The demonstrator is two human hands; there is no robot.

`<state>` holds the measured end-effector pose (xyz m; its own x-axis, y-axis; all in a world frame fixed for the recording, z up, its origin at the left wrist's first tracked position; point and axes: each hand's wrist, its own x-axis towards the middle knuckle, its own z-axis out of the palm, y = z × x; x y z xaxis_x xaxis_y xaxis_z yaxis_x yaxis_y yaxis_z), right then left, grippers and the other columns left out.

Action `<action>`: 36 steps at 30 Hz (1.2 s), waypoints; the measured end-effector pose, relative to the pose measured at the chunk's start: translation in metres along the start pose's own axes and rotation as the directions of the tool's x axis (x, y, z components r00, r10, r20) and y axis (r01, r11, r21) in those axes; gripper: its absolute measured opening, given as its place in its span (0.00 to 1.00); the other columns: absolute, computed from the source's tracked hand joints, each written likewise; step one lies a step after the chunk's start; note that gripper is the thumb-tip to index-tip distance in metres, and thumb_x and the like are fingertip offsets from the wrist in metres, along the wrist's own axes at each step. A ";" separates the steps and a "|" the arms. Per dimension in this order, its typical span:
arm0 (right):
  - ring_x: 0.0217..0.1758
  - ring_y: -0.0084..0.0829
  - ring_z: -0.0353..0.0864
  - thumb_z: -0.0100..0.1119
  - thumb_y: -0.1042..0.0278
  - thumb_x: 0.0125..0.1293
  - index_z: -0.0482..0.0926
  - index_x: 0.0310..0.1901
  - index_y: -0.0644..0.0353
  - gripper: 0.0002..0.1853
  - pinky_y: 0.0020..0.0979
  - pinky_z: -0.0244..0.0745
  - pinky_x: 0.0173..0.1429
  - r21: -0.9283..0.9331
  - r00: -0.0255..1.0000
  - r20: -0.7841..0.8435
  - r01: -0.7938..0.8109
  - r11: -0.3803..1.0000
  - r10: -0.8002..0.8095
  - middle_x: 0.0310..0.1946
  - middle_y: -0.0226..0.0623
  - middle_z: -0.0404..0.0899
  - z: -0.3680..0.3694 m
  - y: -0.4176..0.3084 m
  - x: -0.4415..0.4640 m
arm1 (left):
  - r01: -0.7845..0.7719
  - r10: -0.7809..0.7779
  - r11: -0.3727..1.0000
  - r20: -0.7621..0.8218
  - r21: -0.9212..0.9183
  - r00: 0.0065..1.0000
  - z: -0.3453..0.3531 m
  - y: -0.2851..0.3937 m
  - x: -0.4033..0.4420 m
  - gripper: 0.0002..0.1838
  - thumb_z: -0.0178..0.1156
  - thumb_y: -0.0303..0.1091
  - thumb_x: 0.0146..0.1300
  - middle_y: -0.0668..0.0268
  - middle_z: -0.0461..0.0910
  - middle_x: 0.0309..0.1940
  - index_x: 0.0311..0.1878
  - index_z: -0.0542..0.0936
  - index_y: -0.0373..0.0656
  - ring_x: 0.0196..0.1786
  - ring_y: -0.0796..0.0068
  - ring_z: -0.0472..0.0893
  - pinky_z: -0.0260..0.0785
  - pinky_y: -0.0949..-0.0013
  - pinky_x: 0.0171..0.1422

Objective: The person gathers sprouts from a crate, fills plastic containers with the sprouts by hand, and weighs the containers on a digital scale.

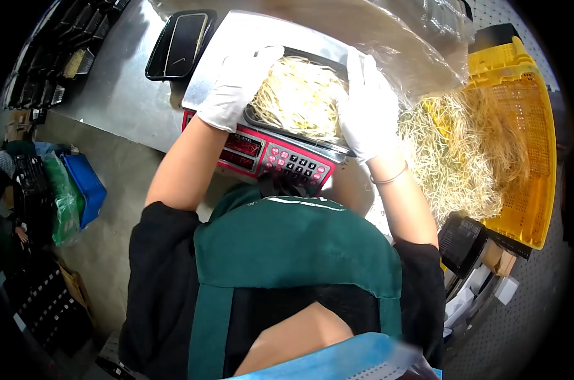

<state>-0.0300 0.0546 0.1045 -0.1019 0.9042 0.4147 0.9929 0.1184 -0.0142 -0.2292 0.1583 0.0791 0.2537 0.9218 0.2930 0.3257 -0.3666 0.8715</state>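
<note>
A black plastic tray [271, 124] full of pale bean sprouts [299, 98] sits on the metal platform of a red digital scale [280, 155]. My left hand [241, 88], in a white glove, holds the tray's left side, its fingertips at the far left corner. On the opposite side my right hand [370, 107], also gloved in white, grips the tray edge. Its fingers point away from me along the outside and its thumb lies over the sprouts. The undersides of both hands are hidden.
A yellow crate [535, 158] at the right holds a heap of loose sprouts [455, 158]. Clear plastic sheeting [420, 44] lies behind the scale. A phone [187, 43] rests in another black tray [156, 60]. Stacked black trays [72, 31] stand far left, above a blue bin [87, 190].
</note>
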 end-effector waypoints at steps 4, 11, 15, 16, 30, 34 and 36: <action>0.58 0.52 0.73 0.58 0.61 0.59 0.60 0.69 0.64 0.37 0.42 0.69 0.62 -0.056 0.999 0.031 0.018 0.998 -0.016 0.59 0.64 0.68 -0.004 -0.004 0.002 | -0.498 0.474 0.650 0.206 0.574 0.856 -0.001 0.022 -0.006 0.26 0.54 0.37 0.65 0.50 0.69 0.63 0.66 0.69 0.39 0.65 0.55 0.70 0.60 0.59 0.69; 0.58 0.52 0.73 0.57 0.57 0.61 0.58 0.70 0.61 0.37 0.41 0.69 0.62 -0.032 1.000 -0.013 0.001 0.999 -0.002 0.59 0.63 0.68 0.004 -0.004 0.001 | -0.328 0.283 0.920 0.215 0.214 0.935 0.011 -0.004 -0.027 0.26 0.52 0.43 0.67 0.53 0.69 0.63 0.65 0.69 0.41 0.65 0.60 0.70 0.60 0.58 0.70; 0.60 0.51 0.72 0.58 0.55 0.61 0.58 0.70 0.62 0.38 0.42 0.68 0.64 0.130 0.998 0.050 -0.040 0.991 0.034 0.61 0.61 0.68 0.001 0.002 0.005 | -0.437 0.414 0.570 0.216 0.696 0.884 0.000 -0.016 -0.012 0.25 0.54 0.38 0.69 0.57 0.72 0.61 0.67 0.68 0.42 0.62 0.66 0.73 0.64 0.63 0.68; 0.62 0.50 0.71 0.58 0.53 0.61 0.57 0.70 0.63 0.39 0.42 0.66 0.65 0.233 0.994 0.106 -0.065 0.970 0.041 0.61 0.62 0.67 0.000 0.008 0.004 | -0.375 0.320 0.849 0.203 0.372 0.925 -0.014 -0.022 -0.009 0.26 0.55 0.38 0.69 0.57 0.73 0.60 0.68 0.66 0.41 0.59 0.67 0.75 0.67 0.65 0.66; 0.16 0.33 0.78 0.51 0.55 0.68 0.79 0.32 0.77 0.25 0.24 0.68 0.18 0.438 0.605 0.790 -0.672 -0.597 -0.101 0.22 0.54 0.81 -0.015 0.005 -0.074 | 0.435 -0.392 0.631 0.220 -0.642 0.894 -0.024 0.018 -0.084 0.21 0.66 0.35 0.60 0.59 0.81 0.33 0.52 0.75 0.35 0.34 0.80 0.83 0.77 0.77 0.35; 0.21 0.34 0.81 0.45 0.54 0.73 0.79 0.41 0.72 0.24 0.25 0.73 0.25 0.465 0.533 0.845 -0.691 -0.553 0.044 0.28 0.48 0.83 -0.013 -0.007 -0.098 | 0.467 -0.460 0.418 0.262 -0.779 0.848 -0.039 0.004 -0.098 0.21 0.60 0.45 0.66 0.57 0.82 0.31 0.50 0.74 0.34 0.33 0.69 0.84 0.80 0.65 0.40; 0.25 0.30 0.82 0.44 0.54 0.74 0.79 0.43 0.69 0.23 0.23 0.74 0.29 0.452 0.517 0.856 -0.739 -0.500 0.010 0.29 0.44 0.83 -0.047 -0.005 -0.104 | 0.376 -0.447 0.531 0.126 -0.760 0.885 -0.065 -0.014 -0.118 0.24 0.57 0.45 0.67 0.52 0.83 0.38 0.55 0.71 0.33 0.42 0.62 0.85 0.79 0.60 0.48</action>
<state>-0.0213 -0.0599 0.1043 -0.0962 0.8198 -0.5645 -0.4496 -0.5418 -0.7102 -0.3224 0.0625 0.0580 0.1935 0.9645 -0.1799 -0.4236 0.2476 0.8714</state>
